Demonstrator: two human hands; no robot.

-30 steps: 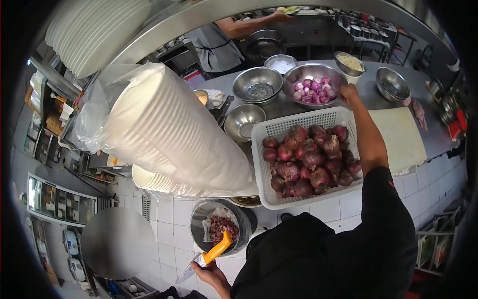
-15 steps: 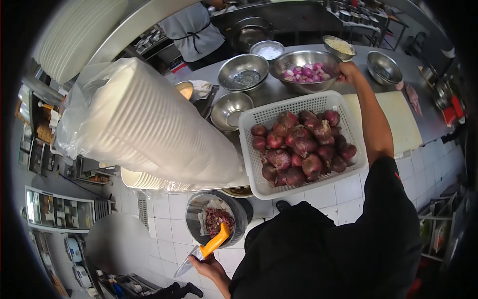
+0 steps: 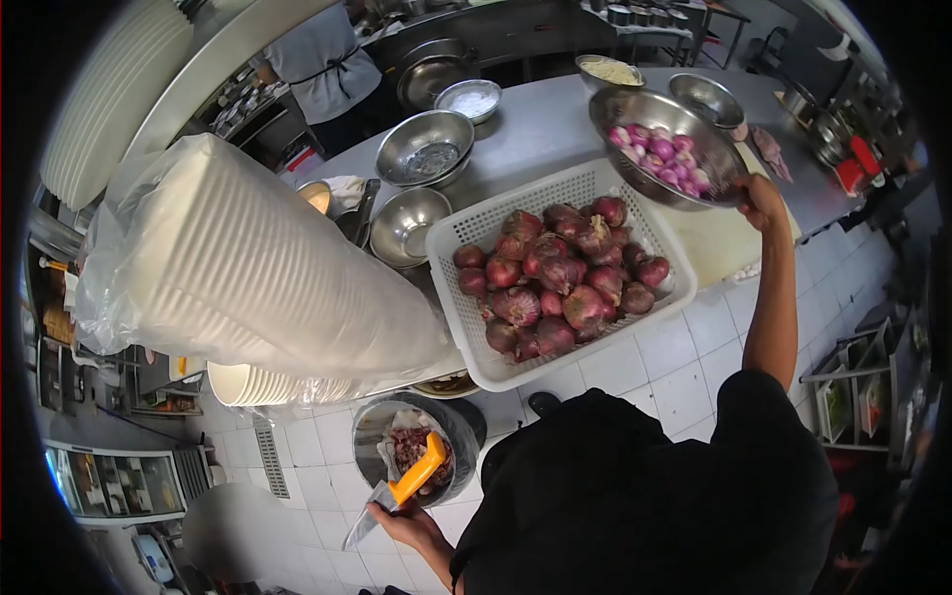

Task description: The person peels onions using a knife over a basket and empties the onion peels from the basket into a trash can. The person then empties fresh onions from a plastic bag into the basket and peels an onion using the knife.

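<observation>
My right hand [image 3: 762, 203] grips the near rim of a steel bowl [image 3: 716, 139], which is tilted over the cutting board's side. Peeled purple onions [image 3: 662, 159] lie inside it. Low in the view, my left hand [image 3: 412, 526] is closed on a knife [image 3: 417, 473] near where the blade joins the handle. The orange handle points up over a waste bin, and the blade points down to the left. Between my hands and the counter's far side sits a white perforated basket [image 3: 462, 349] full of unpeeled red onions [image 3: 555, 273].
A cutting board [image 3: 716, 243] lies right of the basket. Several steel bowls [image 3: 411, 224] stand on the counter [image 3: 540, 119]. Tall stacked white containers in plastic [image 3: 268, 268] block the left. A bin [image 3: 369, 421] with peelings is on the floor. Another person [image 3: 322, 69] stands across the counter.
My right hand has drawn the bowl of peeled onions rightward and nearer, and the bowl has tipped. My left hand keeps the knife in much the same place. The view has shifted slightly.
</observation>
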